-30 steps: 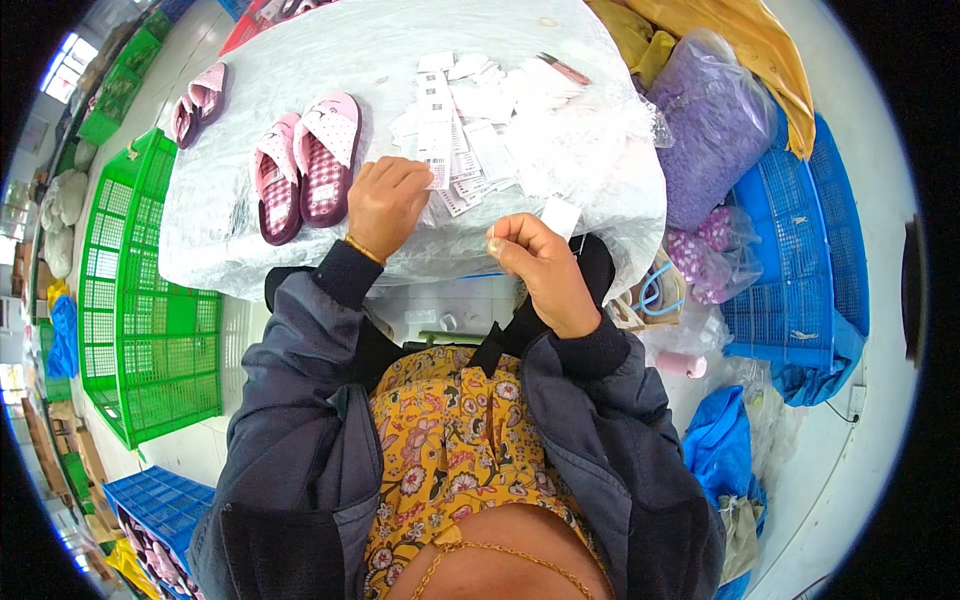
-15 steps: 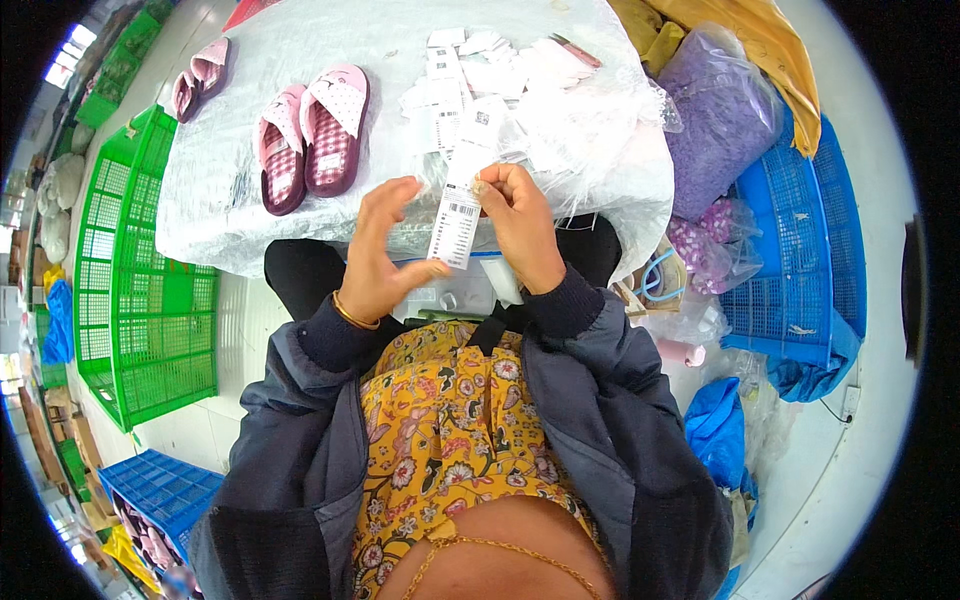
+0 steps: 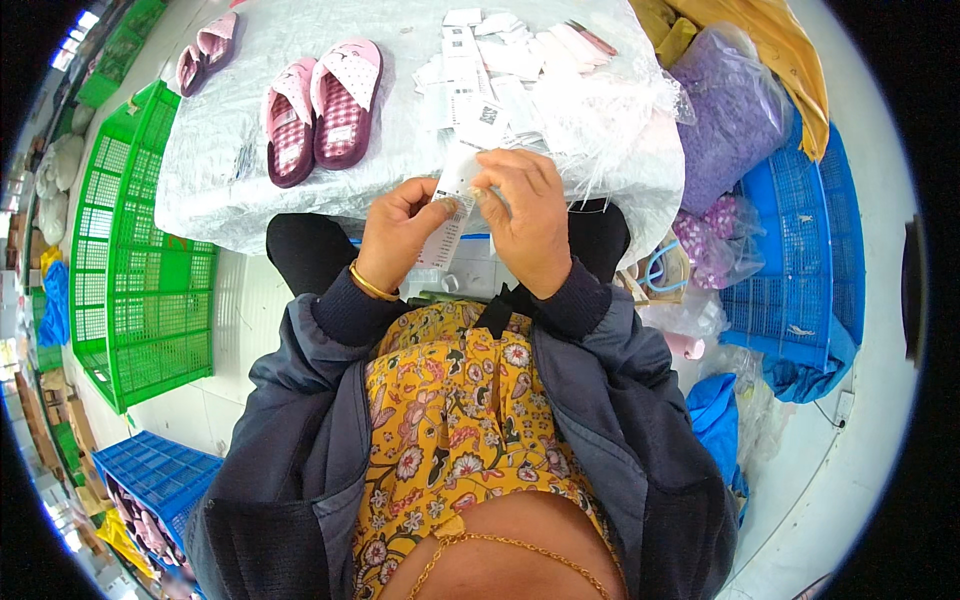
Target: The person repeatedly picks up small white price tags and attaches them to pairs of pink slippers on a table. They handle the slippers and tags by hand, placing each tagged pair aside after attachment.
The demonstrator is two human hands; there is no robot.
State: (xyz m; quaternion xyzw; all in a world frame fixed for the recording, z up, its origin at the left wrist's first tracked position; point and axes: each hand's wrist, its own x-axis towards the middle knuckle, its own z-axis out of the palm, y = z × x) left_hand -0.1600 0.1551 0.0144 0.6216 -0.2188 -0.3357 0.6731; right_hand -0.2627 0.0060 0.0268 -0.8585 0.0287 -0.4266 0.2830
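Note:
A long white paper tag with printed lines hangs over the near edge of the table, between my hands. My left hand pinches it at its left side, thumb on top. On the tag's upper right, my right hand is closed with its fingertips on the paper. More white tags lie in a loose heap just beyond. Left of them sits a pair of pink slippers with checked insoles, the right one beside the left one. Farther left stands a second pink pair.
Crumpled clear plastic and a dark pointed tool lie on the plastic-covered table. A green crate stands at left, a blue crate at right. Near the latter is a bag of purple fluffy material.
My left hand has moved right and closed from spread fingers onto the tag. My right hand's fingers have curled in closer over the paper. The view has shifted slightly.

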